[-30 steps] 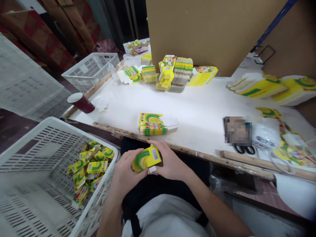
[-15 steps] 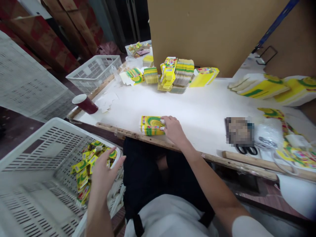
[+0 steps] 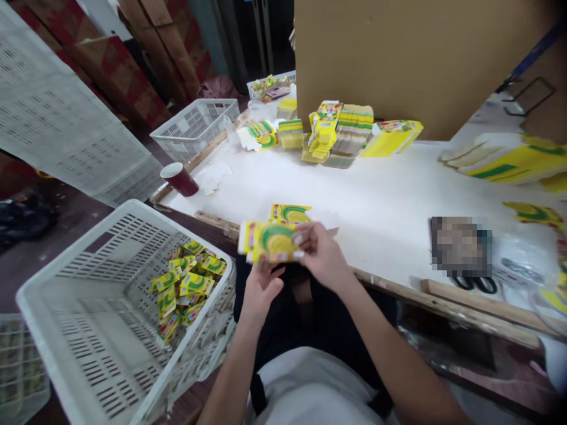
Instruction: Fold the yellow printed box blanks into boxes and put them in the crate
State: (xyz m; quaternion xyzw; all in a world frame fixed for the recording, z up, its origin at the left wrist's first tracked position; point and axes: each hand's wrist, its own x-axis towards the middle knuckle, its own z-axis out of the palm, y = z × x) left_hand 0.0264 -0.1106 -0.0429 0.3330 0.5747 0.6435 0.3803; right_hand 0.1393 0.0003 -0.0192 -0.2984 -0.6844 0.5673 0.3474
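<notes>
A yellow and green printed carton (image 3: 270,241), blurred by motion, is up off the table near its front edge. My right hand (image 3: 323,254) pinches its right end between thumb and fingers. Just below the carton's left part is my left hand (image 3: 261,289), thumb spread from the fingers; the carton partly covers its fingertips, and whether they touch it I cannot tell. Behind the raised carton, another yellow carton (image 3: 290,212) lies on the white tabletop (image 3: 381,206). Left of my hands, a white plastic crate (image 3: 88,330) holds several small yellow cartons (image 3: 195,284).
Stacks of flat yellow cartons (image 3: 349,130) stand along the table's back, before a large cardboard panel (image 3: 381,65). A dark red cup (image 3: 181,180) is at the left edge. Scissors (image 3: 476,284) lie at right by a wooden strip (image 3: 478,304). Another crate (image 3: 195,130) stands back left.
My right hand has lifted a carton off the table and brought it left and nearer my body. My left hand has moved from over the crate to beneath that carton. The view has shifted left.
</notes>
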